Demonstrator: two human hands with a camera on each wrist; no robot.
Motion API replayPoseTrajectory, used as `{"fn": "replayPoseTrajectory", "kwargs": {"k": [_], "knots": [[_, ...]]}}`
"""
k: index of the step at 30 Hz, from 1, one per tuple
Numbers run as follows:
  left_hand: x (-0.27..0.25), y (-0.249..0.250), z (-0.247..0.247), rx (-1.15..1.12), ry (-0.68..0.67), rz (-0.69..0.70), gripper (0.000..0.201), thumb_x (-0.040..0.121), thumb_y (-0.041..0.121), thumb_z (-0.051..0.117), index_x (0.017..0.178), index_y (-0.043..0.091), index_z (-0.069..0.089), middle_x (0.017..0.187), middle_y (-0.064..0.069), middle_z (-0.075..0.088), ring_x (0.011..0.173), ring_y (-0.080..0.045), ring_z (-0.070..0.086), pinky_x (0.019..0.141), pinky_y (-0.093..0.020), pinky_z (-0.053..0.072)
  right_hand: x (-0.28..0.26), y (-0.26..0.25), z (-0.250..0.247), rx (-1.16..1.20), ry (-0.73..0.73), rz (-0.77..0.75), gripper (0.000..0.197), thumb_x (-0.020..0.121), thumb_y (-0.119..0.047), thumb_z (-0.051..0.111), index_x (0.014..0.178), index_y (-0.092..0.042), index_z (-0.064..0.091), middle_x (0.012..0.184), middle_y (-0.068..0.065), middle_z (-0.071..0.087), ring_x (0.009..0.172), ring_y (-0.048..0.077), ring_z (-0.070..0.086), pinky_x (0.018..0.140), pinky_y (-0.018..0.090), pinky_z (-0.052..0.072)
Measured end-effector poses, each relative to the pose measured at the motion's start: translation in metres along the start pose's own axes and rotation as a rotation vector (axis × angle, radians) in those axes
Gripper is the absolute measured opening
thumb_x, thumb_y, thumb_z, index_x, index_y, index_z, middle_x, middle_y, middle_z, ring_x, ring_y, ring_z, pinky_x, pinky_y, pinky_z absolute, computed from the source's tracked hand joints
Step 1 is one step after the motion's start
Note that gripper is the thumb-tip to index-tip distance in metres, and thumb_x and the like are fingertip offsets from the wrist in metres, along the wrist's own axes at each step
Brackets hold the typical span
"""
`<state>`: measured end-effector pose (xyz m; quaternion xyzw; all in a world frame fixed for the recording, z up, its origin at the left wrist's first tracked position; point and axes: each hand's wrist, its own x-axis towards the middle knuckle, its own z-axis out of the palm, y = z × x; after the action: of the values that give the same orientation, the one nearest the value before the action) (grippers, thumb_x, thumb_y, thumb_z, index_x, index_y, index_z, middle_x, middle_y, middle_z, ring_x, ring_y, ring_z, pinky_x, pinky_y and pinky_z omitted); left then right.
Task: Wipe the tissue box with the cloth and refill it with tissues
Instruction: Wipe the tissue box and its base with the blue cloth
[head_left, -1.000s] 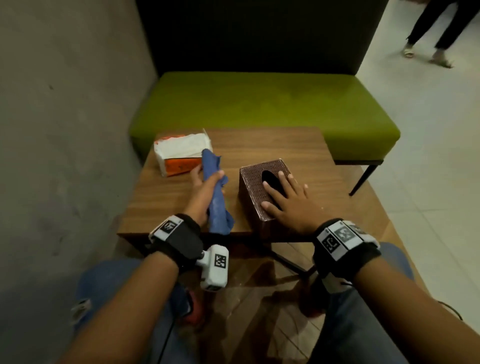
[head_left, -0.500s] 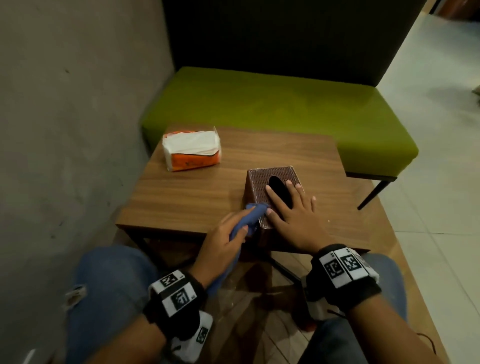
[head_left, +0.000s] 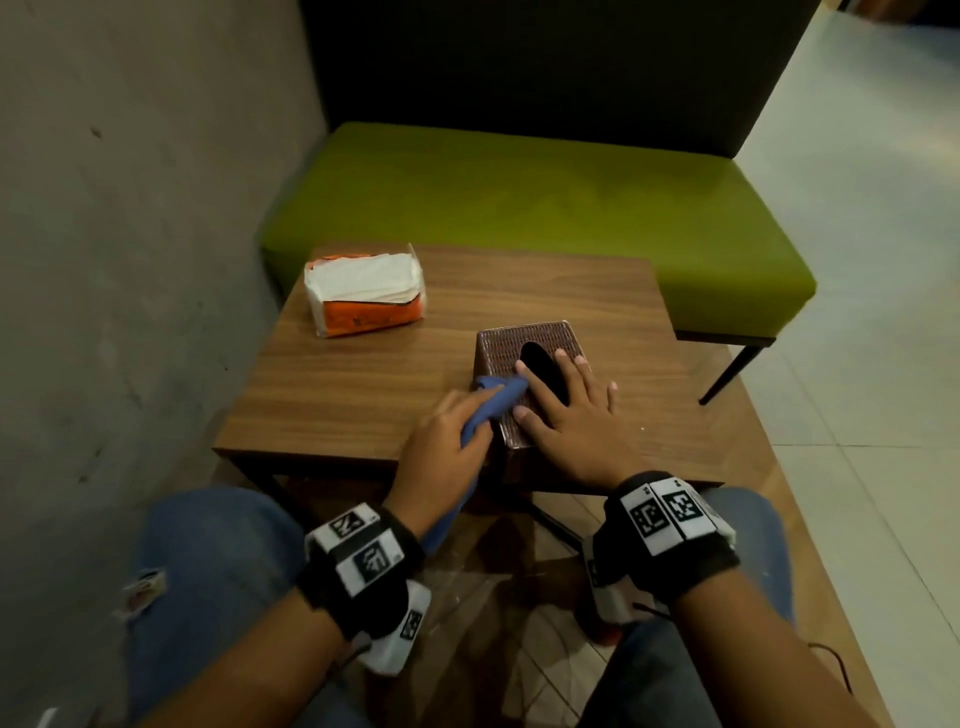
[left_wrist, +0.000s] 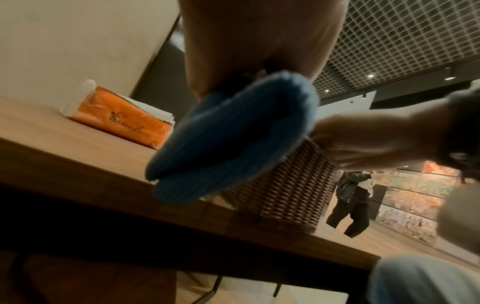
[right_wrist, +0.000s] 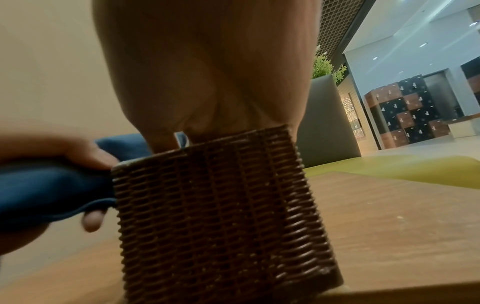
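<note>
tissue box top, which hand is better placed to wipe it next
Left. The left hand already grips the blue cloth, lying on the tissue box top's near-left edge. The right hand lies flat on the top, steadying it.

We see head view looking down from above; 2 wrist views low, close, facing far, sharing tissue box (head_left: 524, 345) (left_wrist: 288, 185) (right_wrist: 221, 205).

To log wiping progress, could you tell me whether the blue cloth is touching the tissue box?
Touching: the head view shows the blue cloth lying on the tissue box top.
</note>
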<state>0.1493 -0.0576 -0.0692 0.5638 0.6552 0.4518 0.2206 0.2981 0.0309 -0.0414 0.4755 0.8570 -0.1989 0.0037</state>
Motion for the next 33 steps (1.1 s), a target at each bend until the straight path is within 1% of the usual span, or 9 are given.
{"fn": "replayPoseTrajectory", "kwargs": {"k": [3, 6, 11, 16, 20, 22, 24, 29, 33], "knots": [[-0.001, 0.002, -0.004, 0.002, 0.0, -0.001, 0.036, 0.088, 0.018, 0.048, 0.122, 0.018, 0.06, 0.115, -0.001, 0.061, 0.104, -0.011, 0.057, 0.089, -0.028, 0.046, -0.001, -0.001, -0.002, 0.0, -0.011, 0.002, 0.054, 0.099, -0.054, 0.028, 0.148, -0.051, 0.005, 0.163, -0.003, -0.01, 0.149, 0.017, -0.015, 0.117, 0.048, -0.01], [0.038, -0.003, -0.005, 0.078, 0.029, -0.038, 0.039, 0.092, 0.01, 0.049, 0.13, 0.015, 0.055, 0.123, -0.007, 0.059, 0.111, -0.019, 0.055, 0.094, -0.032, 0.043, -0.001, -0.003, -0.003, -0.008, -0.033, 0.013, 0.055, 0.099, -0.054, 0.027, 0.148, -0.051, 0.004, 0.163, -0.003, -0.011, 0.148, 0.017, -0.017, 0.117, 0.048, -0.01], [0.068, -0.004, -0.007, 0.163, -0.011, -0.061, 0.037, 0.091, 0.011, 0.05, 0.127, 0.015, 0.056, 0.118, -0.011, 0.06, 0.107, -0.026, 0.056, 0.089, -0.036, 0.045, -0.001, -0.005, -0.004, 0.008, -0.04, 0.034, 0.054, 0.099, -0.054, 0.026, 0.148, -0.052, 0.003, 0.163, -0.003, -0.012, 0.148, 0.017, -0.018, 0.117, 0.048, -0.011], [0.012, 0.006, -0.008, 0.117, -0.049, 0.0, 0.034, 0.093, 0.011, 0.05, 0.126, 0.015, 0.057, 0.119, -0.005, 0.058, 0.106, -0.015, 0.055, 0.085, -0.02, 0.042, 0.001, -0.005, -0.001, -0.013, -0.04, 0.033, 0.057, 0.1, -0.053, 0.025, 0.151, -0.044, 0.003, 0.162, -0.002, -0.014, 0.148, 0.017, -0.019, 0.117, 0.047, -0.012], [0.045, 0.001, -0.009, 0.224, -0.036, -0.029, 0.039, 0.094, 0.013, 0.047, 0.132, 0.017, 0.051, 0.123, -0.01, 0.058, 0.109, -0.025, 0.056, 0.09, -0.036, 0.045, -0.001, -0.007, -0.001, -0.019, -0.049, 0.03, 0.056, 0.1, -0.053, 0.024, 0.15, -0.045, 0.0, 0.162, -0.001, -0.015, 0.148, 0.018, -0.019, 0.117, 0.047, -0.012], [0.067, -0.001, -0.01, 0.259, -0.054, -0.048, 0.038, 0.093, 0.014, 0.046, 0.131, 0.016, 0.052, 0.122, -0.012, 0.058, 0.108, -0.028, 0.056, 0.087, -0.037, 0.046, -0.001, -0.008, -0.002, -0.012, -0.05, 0.04, 0.056, 0.1, -0.054, 0.024, 0.15, -0.046, 0.0, 0.162, -0.001, -0.015, 0.148, 0.018, -0.019, 0.117, 0.048, -0.011], [0.066, 0.001, -0.008, 0.233, -0.051, -0.049, 0.035, 0.093, 0.014, 0.048, 0.128, 0.014, 0.055, 0.12, -0.012, 0.06, 0.107, -0.027, 0.057, 0.086, -0.036, 0.046, -0.001, -0.008, -0.003, -0.01, -0.049, 0.054, 0.057, 0.1, -0.053, 0.024, 0.151, -0.045, 0.0, 0.162, 0.0, -0.015, 0.148, 0.019, -0.018, 0.117, 0.05, -0.01], [-0.003, 0.008, -0.012, 0.1, -0.068, -0.007, 0.031, 0.094, 0.015, 0.05, 0.124, 0.016, 0.058, 0.121, -0.001, 0.06, 0.108, -0.014, 0.057, 0.089, -0.025, 0.045, -0.001, -0.009, -0.003, -0.009, -0.073, 0.034, 0.057, 0.101, -0.051, 0.024, 0.151, -0.044, -0.002, 0.162, 0.001, -0.017, 0.148, 0.02, -0.02, 0.116, 0.05, -0.012], [0.039, 0.005, -0.011, 0.19, -0.038, -0.069, 0.035, 0.094, 0.014, 0.049, 0.129, 0.016, 0.054, 0.126, -0.006, 0.059, 0.113, -0.02, 0.055, 0.086, -0.021, 0.037, -0.001, -0.011, -0.001, -0.016, -0.072, 0.049, 0.056, 0.1, -0.052, 0.023, 0.15, -0.046, -0.002, 0.162, 0.0, -0.016, 0.148, 0.019, -0.02, 0.117, 0.05, -0.011]]}}
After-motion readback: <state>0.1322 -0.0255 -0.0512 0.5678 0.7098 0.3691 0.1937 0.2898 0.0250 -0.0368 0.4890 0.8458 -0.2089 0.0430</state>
